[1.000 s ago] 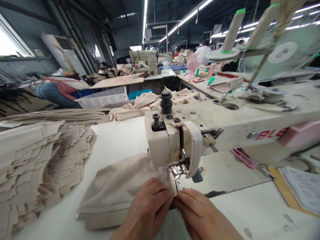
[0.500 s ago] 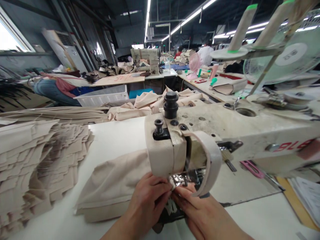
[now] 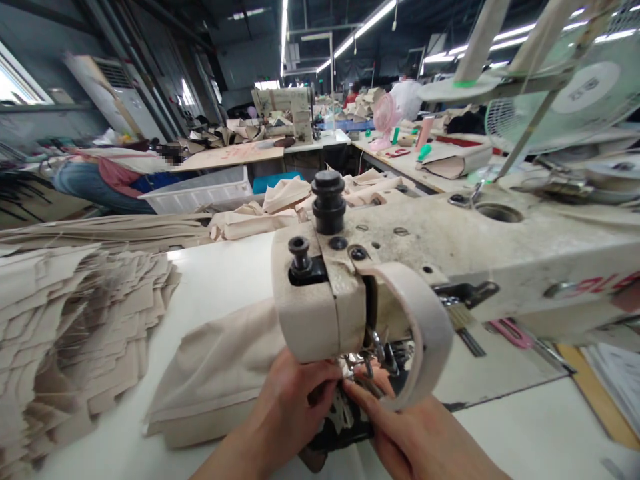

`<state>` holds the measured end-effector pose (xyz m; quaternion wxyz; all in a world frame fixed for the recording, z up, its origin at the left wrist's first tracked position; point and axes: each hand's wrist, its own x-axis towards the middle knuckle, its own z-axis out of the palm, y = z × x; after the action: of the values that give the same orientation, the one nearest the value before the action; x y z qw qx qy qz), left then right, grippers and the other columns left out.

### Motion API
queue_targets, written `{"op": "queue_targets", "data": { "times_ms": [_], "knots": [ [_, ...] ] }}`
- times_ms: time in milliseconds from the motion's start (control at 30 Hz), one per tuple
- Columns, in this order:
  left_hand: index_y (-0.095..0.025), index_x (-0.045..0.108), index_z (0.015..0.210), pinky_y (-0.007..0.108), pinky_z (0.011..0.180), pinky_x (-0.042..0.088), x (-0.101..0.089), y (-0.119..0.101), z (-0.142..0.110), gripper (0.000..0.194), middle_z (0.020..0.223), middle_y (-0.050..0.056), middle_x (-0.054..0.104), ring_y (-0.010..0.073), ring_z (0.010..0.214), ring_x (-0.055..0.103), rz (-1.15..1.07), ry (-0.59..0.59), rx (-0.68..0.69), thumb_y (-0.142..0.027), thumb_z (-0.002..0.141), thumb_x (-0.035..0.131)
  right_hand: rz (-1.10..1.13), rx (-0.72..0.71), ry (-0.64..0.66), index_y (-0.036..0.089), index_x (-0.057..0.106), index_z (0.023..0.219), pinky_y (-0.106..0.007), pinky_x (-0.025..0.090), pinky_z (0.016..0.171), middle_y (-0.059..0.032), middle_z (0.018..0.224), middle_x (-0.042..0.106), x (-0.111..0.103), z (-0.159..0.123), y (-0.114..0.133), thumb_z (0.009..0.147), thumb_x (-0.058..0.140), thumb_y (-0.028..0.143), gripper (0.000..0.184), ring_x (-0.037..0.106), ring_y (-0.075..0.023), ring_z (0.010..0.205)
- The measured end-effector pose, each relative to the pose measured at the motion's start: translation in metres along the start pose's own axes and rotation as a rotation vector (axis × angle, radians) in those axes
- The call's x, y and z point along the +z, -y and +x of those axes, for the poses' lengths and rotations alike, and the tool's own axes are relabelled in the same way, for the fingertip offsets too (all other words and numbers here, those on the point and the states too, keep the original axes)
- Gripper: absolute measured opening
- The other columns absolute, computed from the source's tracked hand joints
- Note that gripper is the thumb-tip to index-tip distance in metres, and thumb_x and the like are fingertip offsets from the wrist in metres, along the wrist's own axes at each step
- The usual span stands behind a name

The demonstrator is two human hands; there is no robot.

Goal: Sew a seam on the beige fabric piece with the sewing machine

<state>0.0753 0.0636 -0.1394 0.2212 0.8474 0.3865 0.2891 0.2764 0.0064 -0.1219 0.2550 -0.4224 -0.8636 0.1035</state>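
My left hand (image 3: 293, 393) is closed in a pinch close to the metal presser foot (image 3: 357, 363) of a sewing machine (image 3: 320, 300). A small light edge of cloth shows at its fingertips, and a folded piece of beige fabric (image 3: 215, 367) spreads out flat to its left. My right hand (image 3: 400, 413) lies opposite, its fingers closed together and nearly meeting the left fingertips. What those fingers grip is hidden beneath the machine head. A beige strip (image 3: 435, 333) loops from the head down to the back of the right hand.
Stacked beige cloth pieces (image 3: 115, 320) cover the table's left side. Pink-handled scissors (image 3: 515, 332) and a brush (image 3: 465, 327) lie right of the head. Thread cones (image 3: 483, 40) and a green fan (image 3: 580, 100) stand behind. A person (image 3: 100, 177) bends at far left.
The view has shifted slightly, so the machine head appears nearer and lower. Both hands stay at the presser foot, with the fingertips drawn a little apart. The beige strip's loop sits slightly farther right.
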Motion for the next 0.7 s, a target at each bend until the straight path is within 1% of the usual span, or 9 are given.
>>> {"op": "queue_targets", "data": {
  "times_ms": [100,167,267,400,467,533,633,700],
  "knots": [
    [-0.019,0.067,0.073,0.019,0.056,0.043,-0.002,-0.006,0.003,0.021,0.072,0.001,0.068,0.0111,0.06,0.06,-0.01,0.026,-0.052,-0.01,0.083,0.052,-0.032,-0.025,-0.056,0.011,0.063,0.115,-0.039,0.047,0.1,-0.0148,0.118,0.064,0.002,0.002,-0.001,0.076,0.036,0.0,0.048,0.052,-0.0279,0.121],
    [-0.018,0.066,0.068,0.018,0.05,0.039,-0.005,-0.012,0.005,0.022,0.067,0.001,0.065,0.0096,0.053,0.056,-0.007,0.018,-0.083,-0.009,0.083,0.052,-0.057,-0.041,-0.075,0.011,0.064,0.115,-0.037,0.048,0.098,-0.0136,0.116,0.065,0.003,0.003,-0.002,0.074,0.037,-0.001,0.05,0.055,-0.0279,0.116],
    [-0.017,0.064,0.064,0.017,0.047,0.036,-0.011,-0.018,0.009,0.023,0.061,0.0,0.063,0.0086,0.05,0.055,0.006,0.019,-0.04,-0.006,0.079,0.051,-0.091,-0.069,-0.086,0.011,0.063,0.118,-0.036,0.051,0.094,-0.0126,0.112,0.067,0.004,0.003,-0.003,0.071,0.039,-0.002,0.054,0.06,-0.0273,0.109],
    [-0.018,0.069,0.073,0.02,0.059,0.046,-0.016,-0.015,0.01,0.022,0.071,0.003,0.069,0.0147,0.066,0.063,0.045,0.026,0.073,-0.011,0.082,0.05,-0.131,-0.085,-0.1,0.009,0.062,0.12,-0.04,0.049,0.098,-0.0123,0.114,0.067,0.007,0.002,-0.006,0.067,0.039,-0.003,0.059,0.062,-0.0282,0.105],
    [-0.018,0.068,0.072,0.023,0.065,0.048,-0.017,-0.013,0.01,0.026,0.077,0.005,0.07,0.0175,0.074,0.065,0.063,0.06,0.087,-0.014,0.086,0.046,-0.138,-0.094,-0.074,0.009,0.062,0.121,-0.042,0.047,0.101,-0.0113,0.113,0.068,0.007,0.002,-0.006,0.067,0.04,-0.003,0.06,0.062,-0.0279,0.104],
    [-0.019,0.067,0.074,0.024,0.065,0.049,-0.017,-0.013,0.01,0.026,0.08,0.005,0.07,0.0182,0.077,0.065,0.073,0.081,0.091,-0.013,0.086,0.045,-0.13,-0.102,-0.061,0.009,0.062,0.121,-0.042,0.046,0.102,-0.011,0.112,0.068,0.007,0.001,-0.006,0.067,0.041,-0.003,0.059,0.063,-0.0272,0.103],
    [-0.019,0.068,0.074,0.022,0.059,0.045,-0.016,-0.016,0.01,0.023,0.073,0.004,0.069,0.0169,0.07,0.063,0.079,-0.015,0.1,-0.009,0.081,0.048,-0.104,-0.057,-0.045,0.009,0.062,0.12,-0.042,0.047,0.102,-0.0124,0.113,0.067,0.005,-0.002,-0.005,0.07,0.04,-0.004,0.057,0.061,-0.0274,0.107],
    [-0.019,0.066,0.068,0.022,0.053,0.042,-0.013,-0.017,0.009,0.021,0.065,0.003,0.065,0.016,0.063,0.06,0.081,-0.097,0.089,-0.007,0.076,0.05,-0.103,-0.032,-0.037,0.008,0.063,0.119,-0.043,0.046,0.102,-0.0138,0.112,0.066,0.003,-0.005,-0.005,0.072,0.039,-0.002,0.054,0.059,-0.0285,0.11]
  ]
}}
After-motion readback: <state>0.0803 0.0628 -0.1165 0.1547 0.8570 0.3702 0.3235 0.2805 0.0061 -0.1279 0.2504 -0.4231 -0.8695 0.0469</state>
